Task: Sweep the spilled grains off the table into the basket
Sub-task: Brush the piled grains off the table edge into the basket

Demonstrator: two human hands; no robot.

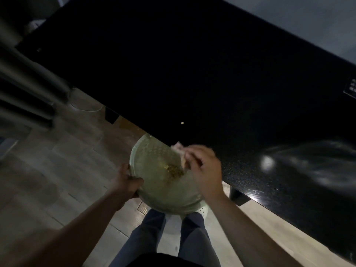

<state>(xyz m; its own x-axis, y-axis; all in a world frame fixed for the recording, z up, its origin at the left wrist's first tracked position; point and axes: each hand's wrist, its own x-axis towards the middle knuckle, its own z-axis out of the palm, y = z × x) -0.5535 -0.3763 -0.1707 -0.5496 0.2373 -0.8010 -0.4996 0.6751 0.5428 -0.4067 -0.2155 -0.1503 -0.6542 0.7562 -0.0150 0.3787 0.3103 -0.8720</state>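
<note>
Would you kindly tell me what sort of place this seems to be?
Probably a dimly lit indoor room, home or office, I cannot tell which: a long black speckled table and a wood-plank floor with a cable trailing on it.

Grains (174, 171) in basket (152, 151) below table (212, 74) edge.
</note>
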